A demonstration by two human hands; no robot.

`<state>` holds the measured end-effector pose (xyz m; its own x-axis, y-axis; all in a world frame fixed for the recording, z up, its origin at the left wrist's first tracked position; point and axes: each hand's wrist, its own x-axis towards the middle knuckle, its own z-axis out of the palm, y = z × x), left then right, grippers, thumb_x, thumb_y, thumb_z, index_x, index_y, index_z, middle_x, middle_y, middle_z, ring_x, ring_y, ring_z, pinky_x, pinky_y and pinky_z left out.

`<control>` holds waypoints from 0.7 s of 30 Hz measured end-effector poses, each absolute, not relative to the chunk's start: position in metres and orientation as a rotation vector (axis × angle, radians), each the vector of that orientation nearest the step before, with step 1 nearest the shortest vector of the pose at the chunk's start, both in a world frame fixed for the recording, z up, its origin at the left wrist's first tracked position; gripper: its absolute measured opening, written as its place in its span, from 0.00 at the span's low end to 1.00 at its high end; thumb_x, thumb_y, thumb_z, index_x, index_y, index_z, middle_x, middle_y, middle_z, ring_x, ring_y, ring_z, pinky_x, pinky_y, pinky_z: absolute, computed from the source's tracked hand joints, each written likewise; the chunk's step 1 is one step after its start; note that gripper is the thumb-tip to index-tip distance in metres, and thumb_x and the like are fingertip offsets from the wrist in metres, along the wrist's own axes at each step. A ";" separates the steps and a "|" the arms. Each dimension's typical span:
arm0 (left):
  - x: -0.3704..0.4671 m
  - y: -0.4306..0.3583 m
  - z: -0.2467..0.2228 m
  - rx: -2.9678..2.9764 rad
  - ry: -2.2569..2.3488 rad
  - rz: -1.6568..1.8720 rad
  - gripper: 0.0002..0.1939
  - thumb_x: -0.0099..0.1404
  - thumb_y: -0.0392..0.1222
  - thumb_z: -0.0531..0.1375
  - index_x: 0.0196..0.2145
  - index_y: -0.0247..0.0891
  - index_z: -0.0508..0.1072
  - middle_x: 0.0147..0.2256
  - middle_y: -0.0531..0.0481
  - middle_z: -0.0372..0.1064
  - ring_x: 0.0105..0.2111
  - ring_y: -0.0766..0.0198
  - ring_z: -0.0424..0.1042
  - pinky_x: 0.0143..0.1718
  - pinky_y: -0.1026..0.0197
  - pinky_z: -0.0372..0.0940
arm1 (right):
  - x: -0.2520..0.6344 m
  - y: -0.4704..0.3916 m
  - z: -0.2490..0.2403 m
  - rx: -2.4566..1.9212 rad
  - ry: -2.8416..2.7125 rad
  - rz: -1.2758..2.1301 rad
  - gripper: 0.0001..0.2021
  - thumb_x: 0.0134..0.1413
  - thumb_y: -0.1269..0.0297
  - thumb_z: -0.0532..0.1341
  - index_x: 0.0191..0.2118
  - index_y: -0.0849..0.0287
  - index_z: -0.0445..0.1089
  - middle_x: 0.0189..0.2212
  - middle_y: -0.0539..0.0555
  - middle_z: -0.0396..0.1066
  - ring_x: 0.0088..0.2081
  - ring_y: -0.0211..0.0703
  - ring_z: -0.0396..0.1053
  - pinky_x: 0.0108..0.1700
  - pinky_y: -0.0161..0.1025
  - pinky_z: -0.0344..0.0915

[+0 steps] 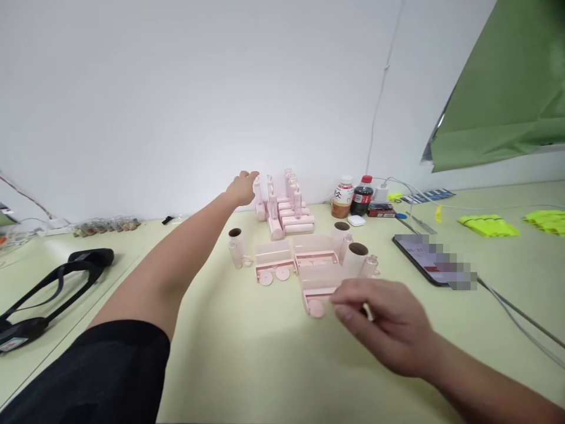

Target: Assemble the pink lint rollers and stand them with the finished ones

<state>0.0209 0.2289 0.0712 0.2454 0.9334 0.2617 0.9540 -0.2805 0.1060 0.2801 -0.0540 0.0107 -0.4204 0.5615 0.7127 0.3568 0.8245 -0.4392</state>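
While the upright pink bottle (258,192) stands just right of the left hand (242,188), whose grip I can't tell, the right hand (384,321) curls loosely near the pink disc (316,308), hold unclear.

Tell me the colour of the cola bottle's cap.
The cap is red, seen best in the head view.

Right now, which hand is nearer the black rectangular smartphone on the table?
Right. The right hand is just short of the phone and a little to its left; the left hand is farther out, by the upright pale-pink plastic pieces, well left of it.
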 end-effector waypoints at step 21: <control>0.010 0.258 0.077 -2.165 -2.061 -0.531 0.13 0.64 0.42 0.56 0.46 0.39 0.72 0.44 0.39 0.73 0.42 0.51 0.73 0.38 0.55 0.65 | 0.265 -0.014 -0.061 -0.934 -1.920 0.912 0.06 0.59 0.66 0.56 0.32 0.58 0.69 0.18 0.48 0.68 0.21 0.37 0.65 0.26 0.34 0.60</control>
<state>0.0096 0.2579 0.0766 0.0197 0.9470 0.3207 0.9840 -0.0752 0.1615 0.2646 -0.0143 -0.0615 -0.4099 0.8469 0.3388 0.2723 0.4681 -0.8407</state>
